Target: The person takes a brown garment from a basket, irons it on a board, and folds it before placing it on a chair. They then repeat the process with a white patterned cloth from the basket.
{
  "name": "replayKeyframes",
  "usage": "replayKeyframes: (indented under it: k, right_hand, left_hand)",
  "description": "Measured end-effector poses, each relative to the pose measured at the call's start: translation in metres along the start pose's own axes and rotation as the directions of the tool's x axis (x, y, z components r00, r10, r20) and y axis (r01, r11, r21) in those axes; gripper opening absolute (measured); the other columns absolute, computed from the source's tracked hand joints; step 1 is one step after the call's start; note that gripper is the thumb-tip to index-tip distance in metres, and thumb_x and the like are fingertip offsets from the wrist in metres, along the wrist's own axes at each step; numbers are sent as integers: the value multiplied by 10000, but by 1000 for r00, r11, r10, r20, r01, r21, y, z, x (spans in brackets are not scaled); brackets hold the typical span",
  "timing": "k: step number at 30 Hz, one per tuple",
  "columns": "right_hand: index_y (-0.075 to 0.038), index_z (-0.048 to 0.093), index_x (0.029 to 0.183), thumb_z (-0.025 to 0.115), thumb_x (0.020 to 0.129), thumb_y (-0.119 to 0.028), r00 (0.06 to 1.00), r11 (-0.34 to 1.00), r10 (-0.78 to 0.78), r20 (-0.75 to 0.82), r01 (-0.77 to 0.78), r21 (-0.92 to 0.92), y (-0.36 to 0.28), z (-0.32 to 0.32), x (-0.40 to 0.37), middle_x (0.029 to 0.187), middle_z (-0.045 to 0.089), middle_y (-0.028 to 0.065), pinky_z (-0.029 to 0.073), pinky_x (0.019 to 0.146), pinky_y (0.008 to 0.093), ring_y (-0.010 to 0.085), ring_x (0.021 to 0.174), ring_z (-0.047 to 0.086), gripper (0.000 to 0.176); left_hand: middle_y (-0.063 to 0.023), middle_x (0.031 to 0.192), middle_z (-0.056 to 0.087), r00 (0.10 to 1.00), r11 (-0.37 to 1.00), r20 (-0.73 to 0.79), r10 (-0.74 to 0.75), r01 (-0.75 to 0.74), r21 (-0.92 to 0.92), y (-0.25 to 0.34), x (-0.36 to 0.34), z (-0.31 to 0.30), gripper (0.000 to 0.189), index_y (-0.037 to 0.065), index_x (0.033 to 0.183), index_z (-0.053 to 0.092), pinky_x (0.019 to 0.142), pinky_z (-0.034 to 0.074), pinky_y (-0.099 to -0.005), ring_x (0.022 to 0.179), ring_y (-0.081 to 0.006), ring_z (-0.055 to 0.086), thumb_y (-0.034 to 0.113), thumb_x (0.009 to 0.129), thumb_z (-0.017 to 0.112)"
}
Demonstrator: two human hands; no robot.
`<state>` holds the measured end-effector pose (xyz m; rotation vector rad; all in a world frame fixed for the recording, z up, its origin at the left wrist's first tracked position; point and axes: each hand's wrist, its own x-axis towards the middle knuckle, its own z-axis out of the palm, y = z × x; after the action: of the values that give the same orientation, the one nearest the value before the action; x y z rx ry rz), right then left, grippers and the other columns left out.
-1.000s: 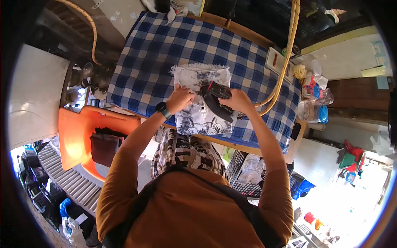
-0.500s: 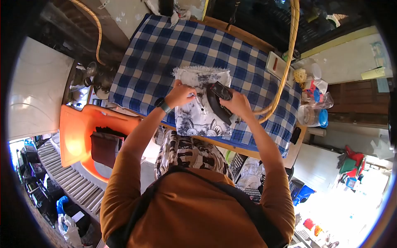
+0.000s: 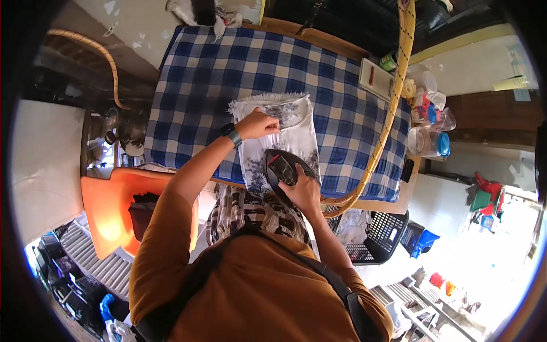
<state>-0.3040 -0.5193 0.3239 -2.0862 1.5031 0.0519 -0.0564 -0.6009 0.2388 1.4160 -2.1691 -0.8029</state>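
Note:
A white cloth with a dark print and a frayed far edge lies on the blue checked table cover. My right hand grips the handle of a black iron, which rests over the near part of the cloth, its tip angled toward my body. Upon the far half of the cloth is my left hand, with curled fingers pinching the fabric; the fingertips are partly hidden. Creases run through the fabric beside that hand.
A yellow cord-wrapped hose hangs down to the table near the iron. A white tray and plastic jars stand at the right. An orange chair is at the left, and a black basket is below the table's right side.
The iron, in my right hand, has moved toward my body and left, turning on the cloth. My left hand has shifted a little farther up the cloth. The view has also shifted.

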Motion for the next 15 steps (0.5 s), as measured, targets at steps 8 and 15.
replayKeyframes:
  k: [8, 15]
  right_hand:
    - [23, 612, 1090, 660, 719, -424, 971, 970, 179, -160, -147, 194, -35, -1, 50, 810, 651, 268, 514, 702, 471, 428, 792, 642, 583]
    - [-15, 579, 1131, 679, 713, -448, 980, 987, 90, -177, -64, 146, -37, -30, 69, 844, 649, 275, 515, 721, 476, 425, 809, 641, 611]
  left_hand:
    - [-55, 643, 581, 930, 980, -322, -175, 133, -148, -4, -2, -21, 210, 87, 769, 570, 706, 398, -394, 665, -245, 575, 262, 825, 670]
    - [-104, 838, 546, 812, 974, -564, -152, 220, 54, -58, -47, -37, 169, 61, 875, 557, 668, 454, -388, 801, -276, 548, 212, 848, 628]
